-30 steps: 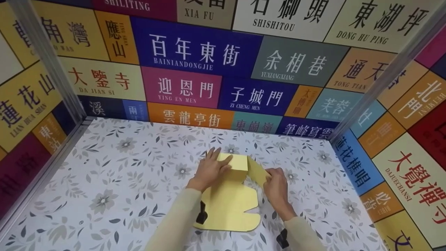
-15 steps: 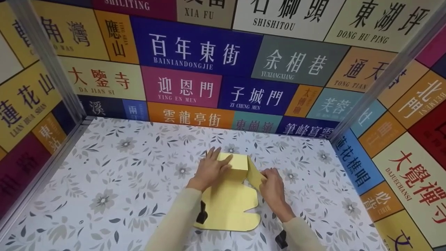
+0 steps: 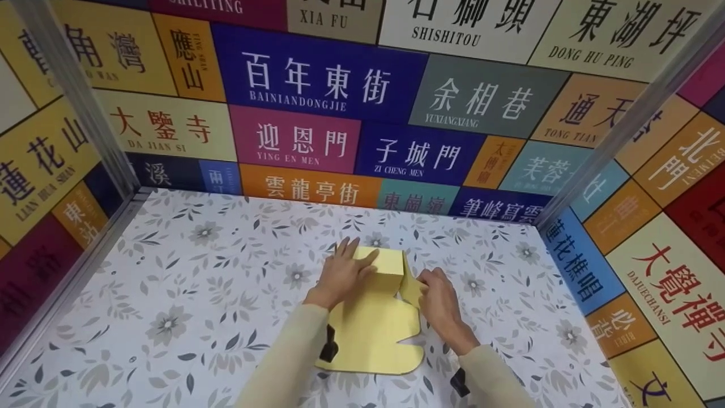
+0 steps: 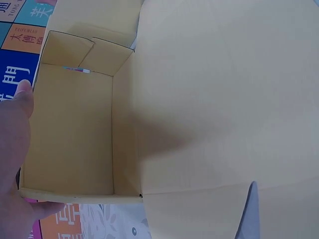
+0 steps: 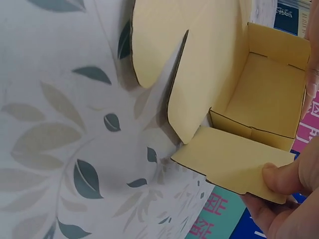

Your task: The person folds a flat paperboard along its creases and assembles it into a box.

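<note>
A partly folded yellow cardboard box (image 3: 378,262) stands on the table, with its flat lid panel (image 3: 374,334) spread toward the person. My left hand (image 3: 340,275) grips the box's left corner, fingers along the side and thumb across the wall. The box's hollow inside (image 4: 75,129) shows in the left wrist view, two small tabs (image 4: 107,56) folded in at one end. With thumb and fingers, my right hand (image 3: 442,303) pinches the side flap (image 5: 234,162), which stands out at an angle from the box's right end.
A white cloth with grey flowers (image 3: 170,326) covers the table. Colourful panels with Chinese lettering (image 3: 317,73) wall it in at the back and sides, with metal posts (image 3: 96,119) at the corners. Black clips (image 3: 328,344) show by both sleeves.
My right hand has moved left, swinging the side flap inward toward the box's right end. The left hand stays in place on the box.
</note>
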`<state>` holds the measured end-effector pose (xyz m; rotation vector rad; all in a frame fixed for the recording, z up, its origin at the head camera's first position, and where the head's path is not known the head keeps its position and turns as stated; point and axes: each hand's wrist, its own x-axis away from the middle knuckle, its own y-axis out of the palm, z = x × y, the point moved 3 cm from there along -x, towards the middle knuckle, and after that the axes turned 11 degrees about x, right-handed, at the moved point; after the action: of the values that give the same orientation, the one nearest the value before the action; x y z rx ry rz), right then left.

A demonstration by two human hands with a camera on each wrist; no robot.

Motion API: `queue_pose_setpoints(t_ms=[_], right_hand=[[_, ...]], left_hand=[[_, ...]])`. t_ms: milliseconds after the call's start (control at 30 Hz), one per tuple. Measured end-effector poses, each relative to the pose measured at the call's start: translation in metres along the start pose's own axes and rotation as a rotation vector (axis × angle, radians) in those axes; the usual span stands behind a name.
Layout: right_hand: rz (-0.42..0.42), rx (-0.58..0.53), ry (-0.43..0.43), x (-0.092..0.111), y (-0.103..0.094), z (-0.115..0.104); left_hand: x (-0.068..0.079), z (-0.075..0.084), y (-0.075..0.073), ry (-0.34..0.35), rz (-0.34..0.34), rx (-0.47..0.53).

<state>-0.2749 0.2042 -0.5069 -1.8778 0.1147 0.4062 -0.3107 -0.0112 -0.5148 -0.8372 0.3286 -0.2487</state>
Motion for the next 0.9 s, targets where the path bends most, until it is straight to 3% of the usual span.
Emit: queue_pose_setpoints(t_ms=[533, 900], right_hand=[[-0.093, -0.001, -0.011, -0.017, -0.003, -0.015], [-0.110, 0.030, -0.006, -0.005, -0.001, -0.023]], left_hand=[[-0.004, 0.000, -0.003, -0.031, -0.007, 0.024], [-0.001, 0.002, -0.001, -0.042, -0.020, 0.005]])
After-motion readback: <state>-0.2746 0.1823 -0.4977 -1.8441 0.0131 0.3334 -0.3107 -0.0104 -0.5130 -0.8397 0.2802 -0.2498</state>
